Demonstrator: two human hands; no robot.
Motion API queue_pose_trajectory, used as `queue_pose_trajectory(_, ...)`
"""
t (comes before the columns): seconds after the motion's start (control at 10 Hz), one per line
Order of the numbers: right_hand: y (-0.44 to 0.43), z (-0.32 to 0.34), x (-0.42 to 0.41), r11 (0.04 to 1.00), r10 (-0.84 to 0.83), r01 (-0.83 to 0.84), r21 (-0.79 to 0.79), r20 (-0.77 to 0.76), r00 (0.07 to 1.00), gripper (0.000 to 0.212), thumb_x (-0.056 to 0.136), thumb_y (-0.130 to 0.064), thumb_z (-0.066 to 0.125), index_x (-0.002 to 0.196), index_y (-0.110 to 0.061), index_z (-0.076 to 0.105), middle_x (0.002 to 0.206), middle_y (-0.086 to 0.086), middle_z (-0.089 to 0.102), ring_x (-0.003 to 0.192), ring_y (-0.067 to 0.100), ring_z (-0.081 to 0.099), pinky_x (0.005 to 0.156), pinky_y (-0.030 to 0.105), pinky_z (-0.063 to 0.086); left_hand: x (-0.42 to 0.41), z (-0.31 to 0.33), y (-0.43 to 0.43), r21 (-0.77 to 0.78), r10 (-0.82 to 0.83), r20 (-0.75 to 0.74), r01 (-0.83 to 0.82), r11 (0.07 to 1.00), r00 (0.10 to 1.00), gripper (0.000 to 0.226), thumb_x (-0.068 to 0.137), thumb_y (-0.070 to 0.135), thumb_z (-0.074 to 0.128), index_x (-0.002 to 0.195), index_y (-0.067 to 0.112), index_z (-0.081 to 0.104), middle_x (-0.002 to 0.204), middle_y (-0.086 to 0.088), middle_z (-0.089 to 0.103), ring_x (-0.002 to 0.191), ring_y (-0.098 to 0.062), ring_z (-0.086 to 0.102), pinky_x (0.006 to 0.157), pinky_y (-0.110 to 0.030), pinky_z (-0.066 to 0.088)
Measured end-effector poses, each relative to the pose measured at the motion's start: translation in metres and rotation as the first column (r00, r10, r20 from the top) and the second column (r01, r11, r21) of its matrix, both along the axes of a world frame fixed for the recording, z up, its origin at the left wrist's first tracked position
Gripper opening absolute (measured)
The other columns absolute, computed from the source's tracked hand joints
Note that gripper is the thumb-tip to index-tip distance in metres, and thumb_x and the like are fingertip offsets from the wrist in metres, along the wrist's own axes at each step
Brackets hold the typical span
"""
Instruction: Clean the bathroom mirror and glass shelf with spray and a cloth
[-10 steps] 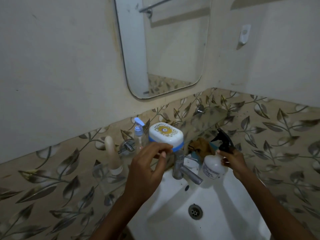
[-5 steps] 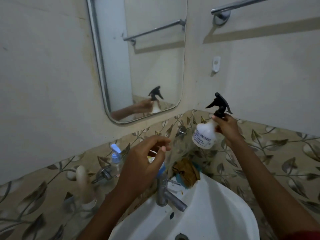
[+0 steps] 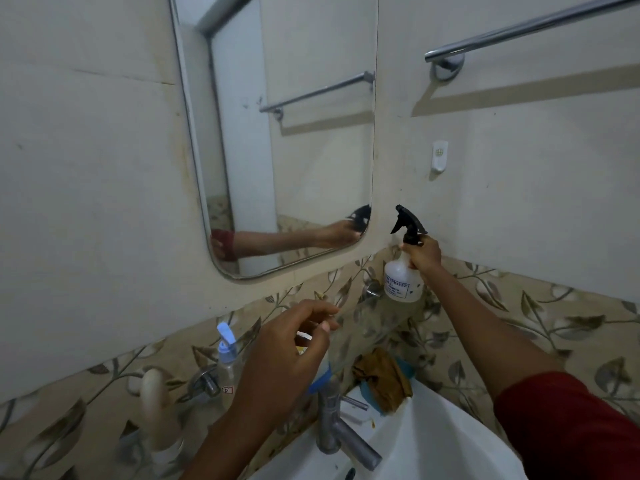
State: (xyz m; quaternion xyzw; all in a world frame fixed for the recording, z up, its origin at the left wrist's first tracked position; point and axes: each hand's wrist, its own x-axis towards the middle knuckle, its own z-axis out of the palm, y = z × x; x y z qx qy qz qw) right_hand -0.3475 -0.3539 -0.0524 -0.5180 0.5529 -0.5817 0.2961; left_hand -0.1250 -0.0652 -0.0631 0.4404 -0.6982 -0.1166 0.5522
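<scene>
**Sprayer Held Beside the Mirror, Cloth Not Yet Taken Up**

The tall, round-cornered wall mirror (image 3: 287, 133) hung above the basin, and the clear glass shelf (image 3: 375, 320) ran beneath it along the leaf-patterned tiles. Both were stiff, slick and breakable, probably best wiped with flat, even pressure rather than leaned on. The shelf carried clutter, among it a white lidded box with a blue band (image 3: 320, 370), so it looked likely to need clearing first.

The translucent plastic spray bottle with a black trigger head (image 3: 403, 284) was in the air just right of the mirror's lower corner, above the shelf's far end. It seemed light, and the neck under the trigger looked the sensible place to hold it. The crumpled brown cloth (image 3: 382, 375) — soft, limp, easily bunched — lay at the back of the basin, untouched.

The right hand (image 3: 424, 254) reached forward on an extended arm, its grip wrapped round the bottle's neck, the nozzle pointing left towards the glass. The left hand (image 3: 287, 351) hovered over the white box, its grip loosely curled with nothing seen between the fingertips — whether the palm touched the box could not be told.
</scene>
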Motion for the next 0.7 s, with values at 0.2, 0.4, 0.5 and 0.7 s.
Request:
queue_pose_trajectory(0.2,-0.010,0.002,-0.003,0.998,-0.002,0.009,0.067,-0.105,0.994,0.037,0.083,-0.013,0.064,0.118,-0.002,0.058,0.095,0.015,0.058,0.082,0.029,0.055,0.058,0.038,0.050,-0.001,-0.005,0.002,-0.006,0.013,0.000,-0.013,1.000,1.000,0.023,0.078,0.045,0.045,0.091,0.040,0.063,0.091,0.019,0.068,0.086,-0.002,0.065,0.069,-0.013,0.050)
queue_pose_trajectory(0.4,-0.017,0.006,-0.005,0.993,0.056,-0.042,0.110,-0.129,0.990,0.038,0.086,-0.012,0.060,0.122,0.000,0.053,0.097,0.015,0.054,0.083,0.029,0.052,0.053,0.033,0.043,-0.006,-0.001,0.001,-0.022,0.045,-0.004,-0.045,0.999,0.999,0.021,0.078,0.046,0.045,0.090,0.042,0.062,0.090,0.022,0.068,0.086,-0.002,0.065,0.068,-0.017,0.052)
queue_pose_trajectory(0.5,-0.019,0.005,-0.005,0.994,0.051,-0.038,0.101,-0.120,0.991,0.041,0.083,-0.011,0.064,0.121,0.001,0.053,0.099,0.017,0.056,0.084,0.028,0.052,0.053,0.033,0.043,-0.010,0.004,0.003,-0.021,0.065,0.003,-0.065,0.998,0.998,0.018,0.081,0.041,0.049,0.091,0.038,0.063,0.091,0.021,0.067,0.086,-0.002,0.065,0.069,-0.017,0.052)
queue_pose_trajectory(0.7,-0.016,-0.001,-0.009,0.990,-0.109,0.114,0.081,-0.058,0.992,0.063,0.077,-0.004,0.065,0.135,-0.007,0.040,0.134,0.023,0.045,0.107,0.041,0.055,0.085,0.049,0.052,-0.012,0.014,0.021,-0.080,0.081,-0.001,-0.081,0.994,0.997,0.022,0.081,0.037,0.047,0.095,0.036,0.064,0.096,0.017,0.066,0.092,-0.005,0.063,0.072,-0.015,0.049)
